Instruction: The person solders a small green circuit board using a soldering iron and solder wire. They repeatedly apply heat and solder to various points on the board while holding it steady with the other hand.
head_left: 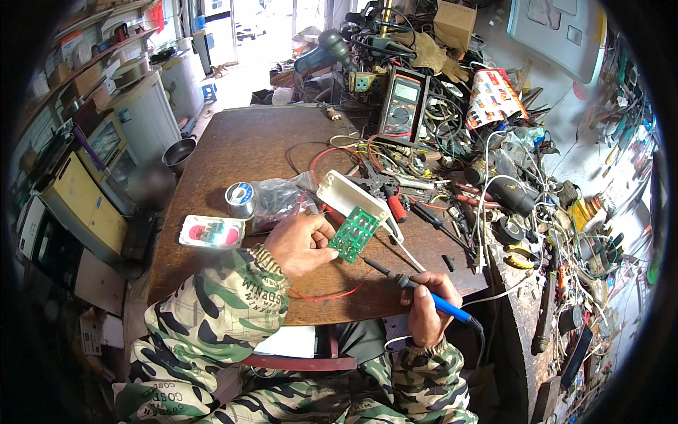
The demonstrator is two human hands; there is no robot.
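Note:
My left hand (300,244) pinches a small green circuit board (355,235) by its left edge, tilted above the wooden table (240,141). In my right hand (429,309) is a blue-handled soldering iron (446,308), its dark tip pointing up and left to just beside the board's lower right edge. Whether the tip touches the board I cannot tell. Behind the board lies an open cream plastic housing (346,195), with a white cable running from it toward my right hand. Left of the housing are a clear plastic bag (279,199) and a solder spool (240,200).
A white tray (212,232) with pink and pale pieces lies left of my left hand. Beyond the housing, a multimeter (404,106) leans against tangled cables. Pliers, screwdrivers (439,225) and tape rolls (510,230) crowd the right side. A red wire (328,297) loops near the table's front edge.

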